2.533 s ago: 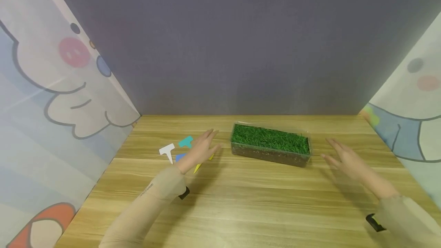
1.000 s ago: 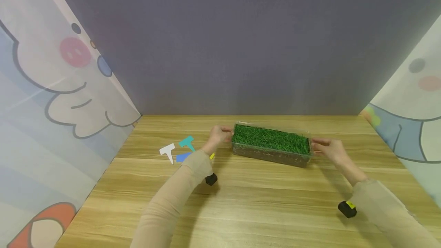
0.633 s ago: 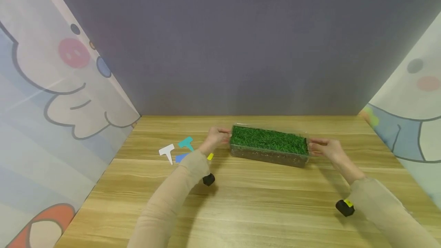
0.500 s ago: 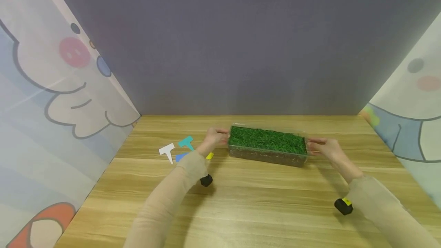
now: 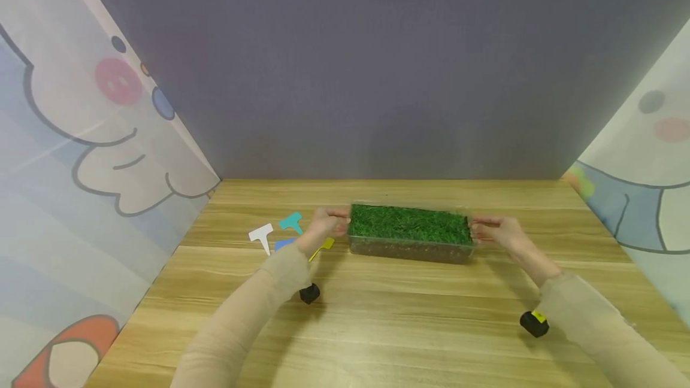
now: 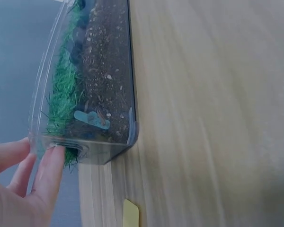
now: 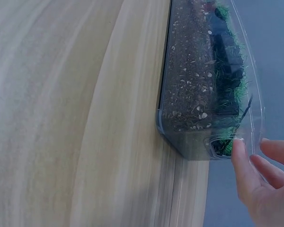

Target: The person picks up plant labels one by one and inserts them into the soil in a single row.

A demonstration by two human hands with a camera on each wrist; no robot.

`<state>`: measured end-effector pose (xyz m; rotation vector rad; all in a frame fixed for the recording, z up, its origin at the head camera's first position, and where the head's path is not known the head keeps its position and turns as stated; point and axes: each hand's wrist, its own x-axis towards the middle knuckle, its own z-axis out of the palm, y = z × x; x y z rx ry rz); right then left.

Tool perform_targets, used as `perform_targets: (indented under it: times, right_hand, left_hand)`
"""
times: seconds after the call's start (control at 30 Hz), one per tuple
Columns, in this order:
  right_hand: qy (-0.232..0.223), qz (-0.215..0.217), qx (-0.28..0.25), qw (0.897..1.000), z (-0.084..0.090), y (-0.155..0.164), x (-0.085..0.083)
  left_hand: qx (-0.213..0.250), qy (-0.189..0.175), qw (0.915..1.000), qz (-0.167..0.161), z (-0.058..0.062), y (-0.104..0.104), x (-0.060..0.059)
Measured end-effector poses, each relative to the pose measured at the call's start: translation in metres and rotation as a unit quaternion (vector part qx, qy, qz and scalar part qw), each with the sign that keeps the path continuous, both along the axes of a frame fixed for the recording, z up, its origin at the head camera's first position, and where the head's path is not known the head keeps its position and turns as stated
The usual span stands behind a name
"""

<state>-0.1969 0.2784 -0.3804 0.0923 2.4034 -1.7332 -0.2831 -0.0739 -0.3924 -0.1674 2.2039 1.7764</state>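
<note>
One clear planter box, long and shallow, brown soil below and green grass on top, on the desk a little behind its middle, long side across the view. Gripped at both short ends.

Left hand at the box's left end: grip closed on the rim, thumb pressed on the clear end lip in the left wrist view, other fingers behind the end wall. Same box there seen end-on, soil against the clear wall, grass along the far side, a small pale blue piece showing through the plastic against the soil.

Right hand at the right end: grip likewise closed on the rim, thumb on the end lip beside a small cut-out handle, other fingers curled behind. Box again end-on in the right wrist view, bottom edge against the wood; whether resting or just lifted, cannot tell.

Four T-shaped plant tags on the desk left of the box: white tag farthest left, teal tag behind it, blue tag partly hidden by the left wrist, yellow tag just beside the left hand. Beige sleeves on both forearms, a black wrist device under the left and another under the right. Grey wall behind, cartoon-printed panels at both sides.
</note>
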Motion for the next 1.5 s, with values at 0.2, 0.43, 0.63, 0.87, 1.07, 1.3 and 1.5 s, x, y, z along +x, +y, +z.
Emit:
perform_targets:
  times: [0.2,0.43,0.63,0.87,1.07,1.3,1.5]
  right_hand:
    - [-0.007,0.004,-0.008,1.0,0.002,-0.007,0.004]
    - [-0.007,0.007,-0.011,1.0,-0.001,-0.008,0.009]
    - [0.002,0.016,-0.021,1.0,-0.008,-0.005,0.012]
    - [-0.002,0.014,-0.032,0.999,-0.005,-0.011,0.023]
    - [-0.01,0.005,-0.05,0.999,-0.011,-0.012,0.026]
    - [-0.034,-0.013,-0.123,0.992,-0.051,0.009,0.015]
    - [-0.018,0.011,-0.148,0.989,-0.045,0.006,0.024]
  left_hand:
    - [0.004,-0.014,0.9999,0.002,0.001,-0.009,0.011]
    - [0.0,-0.016,0.9998,-0.009,0.002,-0.016,0.023]
    - [0.012,-0.013,0.9998,-0.012,0.001,-0.021,0.03]
    - [-0.003,-0.01,0.9999,-0.004,0.003,-0.025,0.043]
    - [-0.009,-0.004,0.9999,-0.005,0.001,-0.029,0.051]
    - [-0.009,0.002,0.9999,-0.008,0.002,-0.032,0.057]
    - [-0.011,-0.003,0.9999,0.003,0.005,-0.033,0.064]
